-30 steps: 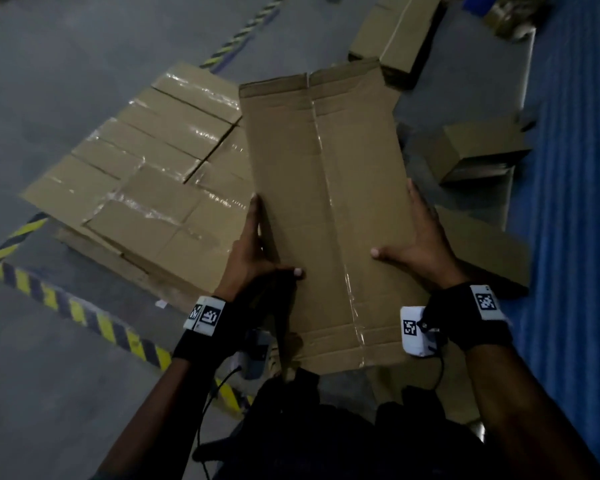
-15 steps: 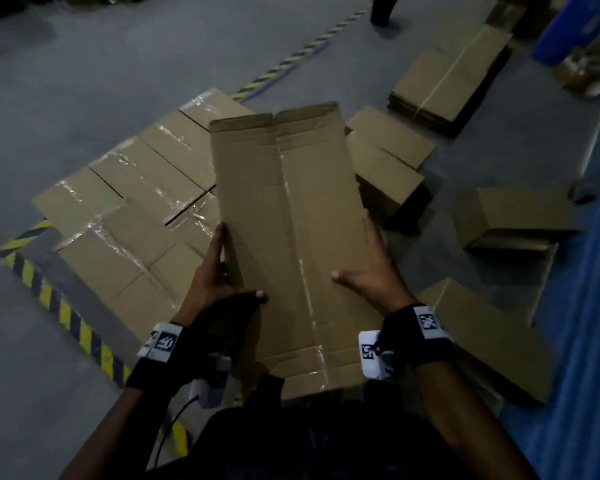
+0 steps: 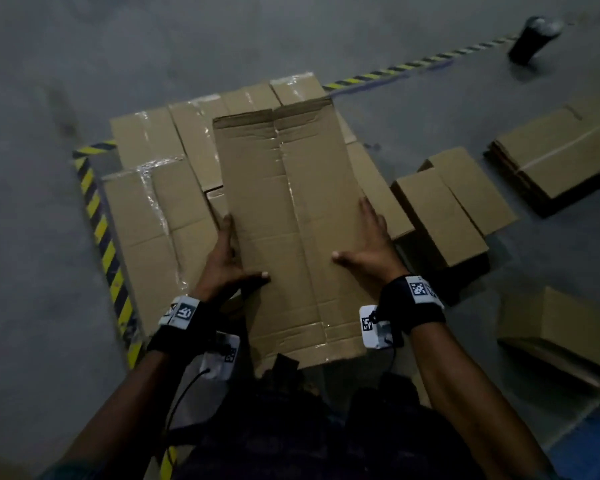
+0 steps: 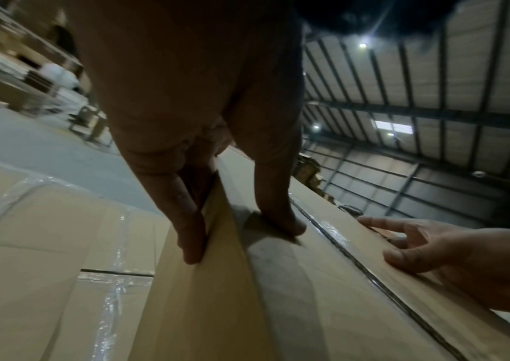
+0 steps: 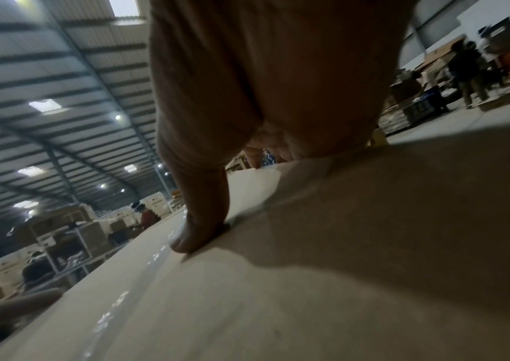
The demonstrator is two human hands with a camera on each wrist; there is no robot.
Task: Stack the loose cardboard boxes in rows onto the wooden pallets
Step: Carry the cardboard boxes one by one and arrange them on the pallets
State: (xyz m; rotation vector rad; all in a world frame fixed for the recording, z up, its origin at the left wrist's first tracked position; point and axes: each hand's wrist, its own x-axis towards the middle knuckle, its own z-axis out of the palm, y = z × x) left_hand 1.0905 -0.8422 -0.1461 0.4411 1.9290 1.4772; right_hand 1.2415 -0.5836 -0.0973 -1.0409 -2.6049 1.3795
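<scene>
Both hands hold one long box [image 3: 291,216] above the stacked boxes [image 3: 153,216]: left hand [image 3: 224,261] grasps its left edge, right hand [image 3: 368,251] its right edge, thumbs on top.

Grey concrete floor [image 3: 49,271]: taped boxes [image 3: 153,237], loose boxes [image 3: 444,216], hazard tape [image 3: 101,233].

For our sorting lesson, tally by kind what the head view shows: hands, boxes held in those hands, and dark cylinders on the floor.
hands: 2 (left hand, right hand)
box held: 1
dark cylinder: 1
total: 4
</scene>
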